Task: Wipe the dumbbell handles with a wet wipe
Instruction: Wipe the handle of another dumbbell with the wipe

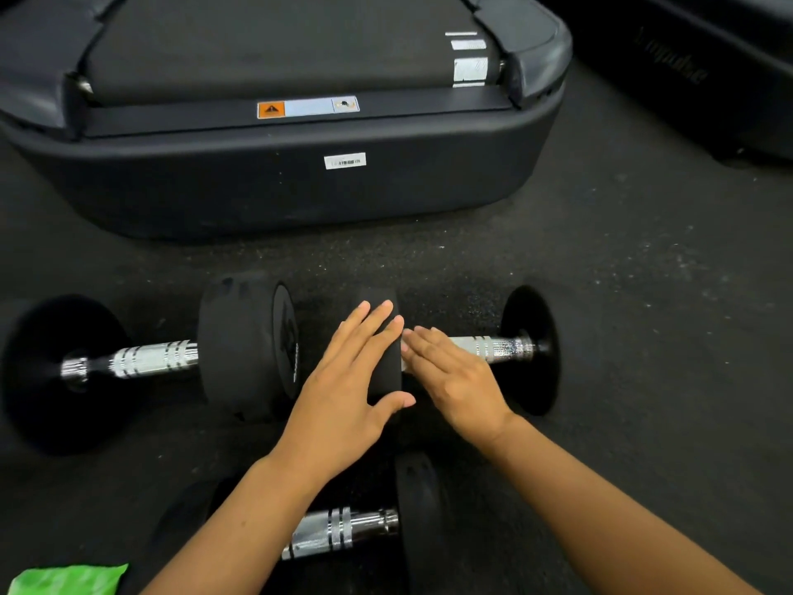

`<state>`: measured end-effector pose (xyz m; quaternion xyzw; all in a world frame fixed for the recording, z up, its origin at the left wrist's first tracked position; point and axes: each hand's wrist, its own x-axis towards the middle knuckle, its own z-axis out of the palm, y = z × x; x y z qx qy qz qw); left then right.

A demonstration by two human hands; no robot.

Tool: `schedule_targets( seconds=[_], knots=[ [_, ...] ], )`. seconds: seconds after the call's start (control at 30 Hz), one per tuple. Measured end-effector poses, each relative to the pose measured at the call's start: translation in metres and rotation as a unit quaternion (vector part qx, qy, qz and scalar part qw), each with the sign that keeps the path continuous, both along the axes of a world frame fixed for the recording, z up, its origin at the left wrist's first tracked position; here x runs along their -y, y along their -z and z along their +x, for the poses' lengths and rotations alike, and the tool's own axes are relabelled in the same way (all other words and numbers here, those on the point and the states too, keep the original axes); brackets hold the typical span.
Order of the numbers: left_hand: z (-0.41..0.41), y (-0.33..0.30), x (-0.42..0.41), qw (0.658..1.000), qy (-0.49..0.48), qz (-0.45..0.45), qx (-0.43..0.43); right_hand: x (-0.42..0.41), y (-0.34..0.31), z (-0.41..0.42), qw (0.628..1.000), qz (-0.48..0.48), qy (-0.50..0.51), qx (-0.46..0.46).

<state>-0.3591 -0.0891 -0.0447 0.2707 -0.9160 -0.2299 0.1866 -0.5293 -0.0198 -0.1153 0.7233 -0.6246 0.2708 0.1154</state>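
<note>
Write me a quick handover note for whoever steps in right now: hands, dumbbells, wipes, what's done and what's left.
Left hand: open, flat on the inner weight of the right dumbbell.
Right hand: open, fingers resting on that dumbbell's chrome handle; no wipe visible in either hand.
Left dumbbell lies beside it; near dumbbell lies under the forearms.
Green wipe pack sits at the bottom left on the floor.
Done: cannot tell from this view.
Left: take a wipe and wipe the handles.
</note>
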Motion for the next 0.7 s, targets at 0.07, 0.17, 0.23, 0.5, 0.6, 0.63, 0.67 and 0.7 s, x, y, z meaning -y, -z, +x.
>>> schedule_targets(
  seconds=[0.07, 0.17, 0.23, 0.5, 0.6, 0.63, 0.67, 0.7],
  knots=[
    [0.0, 0.001, 0.001, 1.0, -0.004, -0.001, 0.0, -0.001, -0.001, 0.0, 1.0, 0.0, -0.011, -0.009],
    [0.0, 0.001, 0.001, 1.0, -0.002, 0.006, -0.003, -0.011, -0.002, -0.014, 0.999, -0.013, -0.005, -0.04],
    [-0.001, 0.002, 0.001, 1.0, -0.005, 0.001, -0.01, -0.005, -0.005, -0.006, 0.999, -0.015, 0.013, -0.043],
    [0.0, 0.003, 0.001, 1.0, -0.01, -0.009, -0.012, -0.011, -0.003, -0.011, 0.998, -0.027, 0.025, -0.055],
    [-0.002, 0.004, 0.001, 1.0, -0.014, -0.027, -0.003, 0.001, -0.005, 0.005, 0.998, -0.006, 0.018, -0.059],
    [-0.002, 0.004, 0.001, 1.0, -0.013, -0.028, 0.001, -0.001, -0.006, 0.002, 0.998, 0.0, 0.011, -0.059],
    [-0.001, 0.004, 0.001, 1.0, -0.012, -0.026, 0.004, -0.005, -0.007, -0.003, 0.998, 0.002, 0.006, -0.059],
    [0.0, 0.002, 0.001, 1.0, -0.01, -0.026, 0.01, -0.009, -0.007, -0.008, 0.998, 0.001, 0.007, -0.057]
  ],
)
